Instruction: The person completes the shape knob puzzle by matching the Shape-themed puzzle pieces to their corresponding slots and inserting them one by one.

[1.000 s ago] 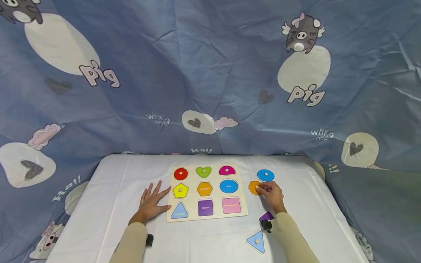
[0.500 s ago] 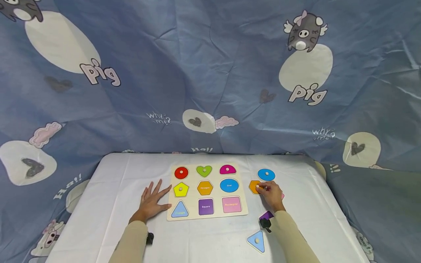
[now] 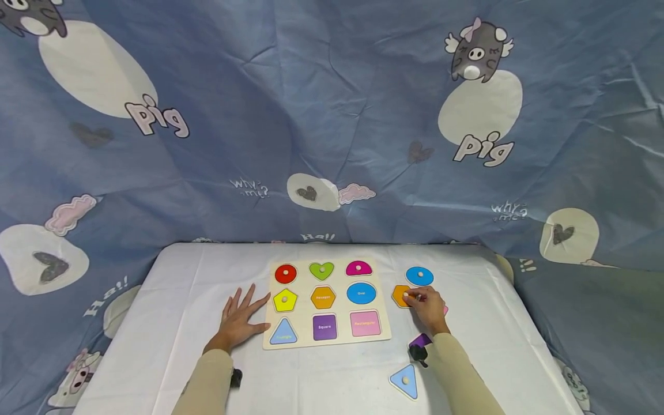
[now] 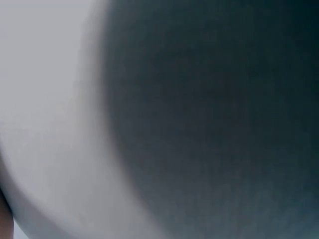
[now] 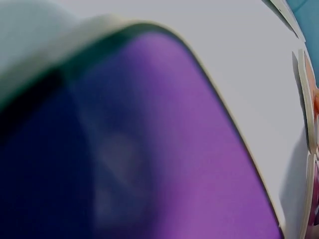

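In the head view, my right hand [image 3: 432, 310] pinches the knob of an orange hexagon puzzle piece [image 3: 398, 295], which lies on the white cloth right of the board. My left hand [image 3: 237, 324] is spread on the cloth, thumb and index fingertips at the left edge of the wooden shape puzzle board [image 3: 304, 314]. Red circle, green heart, magenta half-circle and yellow pentagon pieces with knobs sit in the board. Its hexagon, oval, triangle, square and rectangle spots show printed names. The right wrist view is mostly filled by a purple piece [image 5: 219, 154]; the left wrist view is blurred.
A blue oval piece [image 3: 419, 276] lies behind the right hand, and a pink piece [image 3: 446, 310] is mostly hidden by it. Nearer the front are the partly covered purple piece and a light blue triangle piece [image 3: 402, 385]. A patterned blue cloth [image 3: 332, 144] hangs behind the table.
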Tool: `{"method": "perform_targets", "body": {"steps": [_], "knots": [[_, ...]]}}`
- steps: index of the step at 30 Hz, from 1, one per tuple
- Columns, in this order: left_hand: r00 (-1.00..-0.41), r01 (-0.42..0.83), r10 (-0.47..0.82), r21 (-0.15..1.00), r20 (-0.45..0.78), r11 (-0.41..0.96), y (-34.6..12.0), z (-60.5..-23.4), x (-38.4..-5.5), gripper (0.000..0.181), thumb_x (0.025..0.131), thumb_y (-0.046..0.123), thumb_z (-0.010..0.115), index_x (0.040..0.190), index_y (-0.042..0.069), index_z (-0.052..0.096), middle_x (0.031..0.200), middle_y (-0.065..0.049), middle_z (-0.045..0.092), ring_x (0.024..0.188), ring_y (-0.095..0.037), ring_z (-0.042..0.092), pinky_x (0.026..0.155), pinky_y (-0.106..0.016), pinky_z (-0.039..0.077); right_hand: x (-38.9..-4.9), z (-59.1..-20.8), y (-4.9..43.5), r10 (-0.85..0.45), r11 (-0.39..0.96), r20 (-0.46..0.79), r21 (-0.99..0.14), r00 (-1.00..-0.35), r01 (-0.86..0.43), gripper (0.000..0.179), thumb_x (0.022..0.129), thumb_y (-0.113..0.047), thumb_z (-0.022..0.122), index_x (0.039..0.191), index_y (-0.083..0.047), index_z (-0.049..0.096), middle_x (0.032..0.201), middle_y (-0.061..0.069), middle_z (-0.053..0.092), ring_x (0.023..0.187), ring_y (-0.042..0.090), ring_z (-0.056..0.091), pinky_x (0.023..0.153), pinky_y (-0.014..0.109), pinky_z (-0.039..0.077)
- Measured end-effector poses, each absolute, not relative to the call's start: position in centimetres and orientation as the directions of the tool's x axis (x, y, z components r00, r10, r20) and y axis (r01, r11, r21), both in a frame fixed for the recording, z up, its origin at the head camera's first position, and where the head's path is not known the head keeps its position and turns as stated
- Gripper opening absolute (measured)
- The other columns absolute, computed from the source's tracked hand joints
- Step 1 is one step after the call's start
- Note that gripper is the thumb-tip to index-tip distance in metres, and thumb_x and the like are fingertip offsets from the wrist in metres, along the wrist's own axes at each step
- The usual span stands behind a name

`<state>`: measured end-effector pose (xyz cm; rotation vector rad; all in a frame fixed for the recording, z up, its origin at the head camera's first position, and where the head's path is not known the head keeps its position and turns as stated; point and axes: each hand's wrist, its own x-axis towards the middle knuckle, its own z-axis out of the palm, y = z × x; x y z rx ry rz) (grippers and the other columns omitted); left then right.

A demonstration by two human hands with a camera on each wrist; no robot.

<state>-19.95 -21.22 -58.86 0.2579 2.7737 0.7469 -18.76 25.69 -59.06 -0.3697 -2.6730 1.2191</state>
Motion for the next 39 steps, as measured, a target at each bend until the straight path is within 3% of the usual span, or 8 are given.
{"method": "perform_targets", "body": {"steps": [11, 14, 19, 29, 35, 39], "knots": [[-0.948, 0.114, 0.248, 0.517, -0.199, 0.848, -21.0, -58.7, -19.8, 0.077, 0.078, 0.042, 0.072, 0.145, 0.018, 0.044, 0.160, -0.019, 0.009, 0.145, -0.043, -0.006, 0.114, -0.057, -0.008, -18.5, -58.8, 25.5, 0.282, 0.642, 0.057, -0.753, -0.958, 0.144, 0.022, 0.083, -0.014, 0.076, 0.099, 0.001, 0.074, 0.097, 0.013, 0.064, 0.086, 0.027, 0.054, 0.077, 0.035, 0.046], [-0.948, 0.114, 0.248, 0.509, -0.202, 0.853, -21.0, -58.7, -19.7, 0.077, 0.078, 0.043, 0.071, 0.145, 0.018, 0.044, 0.160, -0.019, 0.009, 0.145, -0.044, -0.006, 0.114, -0.057, -0.008, -18.6, -58.7, 25.1, 0.249, 0.667, 0.077, -0.736, -0.965, 0.113, 0.020, 0.083, -0.014, 0.076, 0.096, 0.000, 0.074, 0.096, 0.013, 0.064, 0.089, 0.029, 0.057, 0.084, 0.042, 0.039], [-0.948, 0.113, 0.242, 0.488, -0.209, 0.865, -21.1, -58.7, -19.6, 0.078, 0.078, 0.044, 0.071, 0.146, 0.018, 0.043, 0.160, -0.019, 0.009, 0.145, -0.044, -0.006, 0.114, -0.057, -0.009, -19.3, -58.5, 24.1, 0.178, 0.699, 0.127, -0.714, -0.976, 0.035, 0.016, 0.081, -0.015, 0.078, 0.090, -0.002, 0.076, 0.095, 0.011, 0.065, 0.096, 0.031, 0.057, 0.085, 0.050, 0.030], [-0.950, 0.126, 0.248, 0.497, -0.188, 0.859, -21.1, -58.9, -19.7, 0.077, 0.078, 0.042, 0.072, 0.145, 0.018, 0.043, 0.160, -0.019, 0.009, 0.145, -0.043, -0.005, 0.114, -0.057, -0.008, -19.5, -58.1, 21.3, 0.142, 0.642, 0.194, -0.764, -0.971, -0.059, 0.016, 0.079, -0.014, 0.079, 0.085, 0.001, 0.075, 0.088, 0.008, 0.059, 0.085, 0.025, 0.054, 0.079, 0.044, 0.043], [-0.949, 0.128, 0.250, 0.494, -0.191, 0.860, -21.3, -59.0, -19.8, 0.076, 0.079, 0.041, 0.072, 0.145, 0.018, 0.044, 0.160, -0.020, 0.008, 0.144, -0.044, -0.005, 0.113, -0.058, -0.008, -19.7, -57.8, 19.3, 0.150, 0.631, 0.107, -0.776, -0.983, 0.012, 0.017, 0.080, -0.016, 0.078, 0.088, -0.002, 0.076, 0.094, 0.008, 0.061, 0.093, 0.029, 0.054, 0.093, 0.056, 0.032], [-0.948, 0.128, 0.254, 0.498, -0.194, 0.858, -21.3, -58.9, -19.8, 0.076, 0.078, 0.041, 0.072, 0.145, 0.018, 0.043, 0.160, -0.019, 0.008, 0.144, -0.044, -0.006, 0.113, -0.058, -0.009, -20.0, -57.7, 18.0, 0.138, 0.638, 0.068, -0.769, -0.988, 0.037, 0.015, 0.080, -0.015, 0.078, 0.089, -0.003, 0.076, 0.096, 0.007, 0.061, 0.097, 0.029, 0.054, 0.095, 0.054, 0.030]]}}
